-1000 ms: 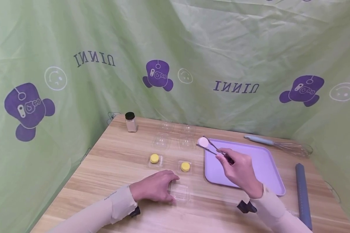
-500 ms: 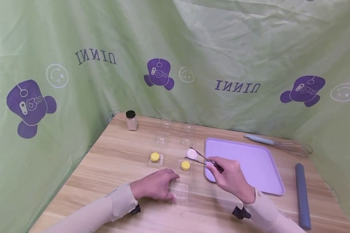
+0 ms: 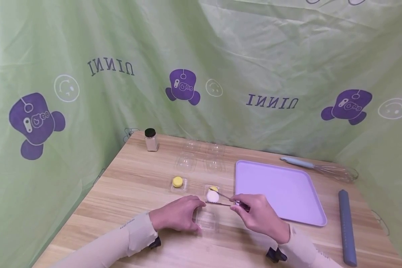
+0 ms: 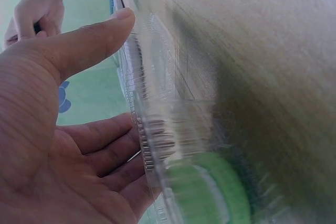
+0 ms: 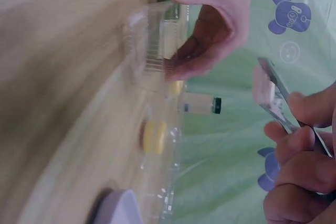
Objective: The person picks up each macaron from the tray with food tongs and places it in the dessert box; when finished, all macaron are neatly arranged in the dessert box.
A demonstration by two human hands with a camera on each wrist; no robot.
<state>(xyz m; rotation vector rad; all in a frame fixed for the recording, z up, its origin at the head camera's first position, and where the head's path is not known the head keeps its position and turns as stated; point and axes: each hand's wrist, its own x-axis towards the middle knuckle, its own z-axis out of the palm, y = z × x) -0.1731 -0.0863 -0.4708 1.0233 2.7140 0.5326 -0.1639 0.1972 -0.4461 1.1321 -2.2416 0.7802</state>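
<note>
My right hand (image 3: 262, 216) grips a pair of dark metal tongs (image 3: 222, 204), whose tips hold a pale pink macaron (image 3: 212, 196). In the right wrist view the macaron (image 5: 262, 85) sits between the tong arms, off the table. My left hand (image 3: 177, 214) rests on the table, thumb and fingers at either side of a clear plastic box base (image 3: 207, 222). A green macaron (image 4: 210, 190) in clear plastic lies close under the left hand in the left wrist view; the hand hides it from the head view. Behind the pink macaron, a yellow macaron (image 3: 214, 188) is partly covered.
Another yellow macaron (image 3: 177, 181) sits in its own clear base. Several clear domed lids (image 3: 186, 160) stand farther back, near a black-capped jar (image 3: 150, 140). To the right lie a purple tray (image 3: 278, 186), a whisk (image 3: 298, 162) and a blue-grey roll (image 3: 347, 227).
My right hand has brought the tongs and pink macaron from above the tray's left edge leftward and nearer, close to the clear base by my left hand. The left hand has stayed put.
</note>
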